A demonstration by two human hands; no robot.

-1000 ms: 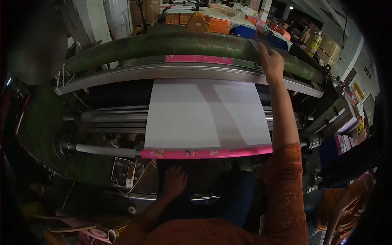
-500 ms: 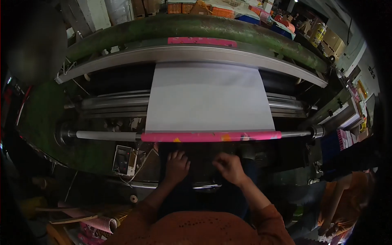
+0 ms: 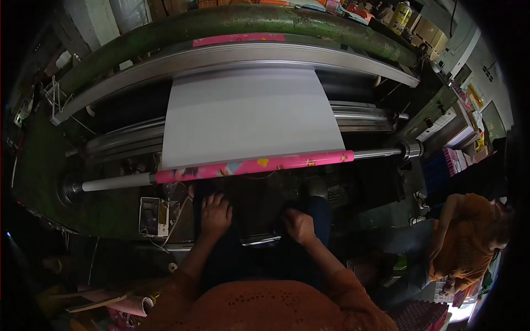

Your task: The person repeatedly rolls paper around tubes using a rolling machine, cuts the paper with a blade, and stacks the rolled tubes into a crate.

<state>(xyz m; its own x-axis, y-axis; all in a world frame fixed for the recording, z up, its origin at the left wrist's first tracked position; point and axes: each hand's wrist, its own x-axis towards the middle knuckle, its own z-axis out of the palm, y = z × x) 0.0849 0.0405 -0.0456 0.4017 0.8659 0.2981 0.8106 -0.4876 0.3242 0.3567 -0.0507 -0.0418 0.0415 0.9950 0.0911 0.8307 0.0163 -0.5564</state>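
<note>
My left hand (image 3: 216, 216) lies over my left thigh with its fingers spread and nothing in it. Over my right thigh rests my right hand (image 3: 298, 225), its fingers curled in a loose fist with nothing visible in them. Both hands are below the pink patterned roll (image 3: 254, 164) and apart from it. A wide white sheet (image 3: 248, 116) runs from under the metal crossbar (image 3: 243, 53) down to that roll. The roll sits on a metal shaft (image 3: 378, 153), with a plain pale tube (image 3: 116, 182) at its left.
A green roller (image 3: 237, 23) spans the back of the machine. An open box (image 3: 154, 216) of small items stands at the lower left. At the right a person in an orange top (image 3: 466, 237) is near a pink crate (image 3: 422, 315). Cartons (image 3: 429, 33) are at the back right.
The view has shifted and tilted, so the machine appears further left and higher. The pattern showing on the pink roll differs. My right hand has lowered to my thigh and curled more closed.
</note>
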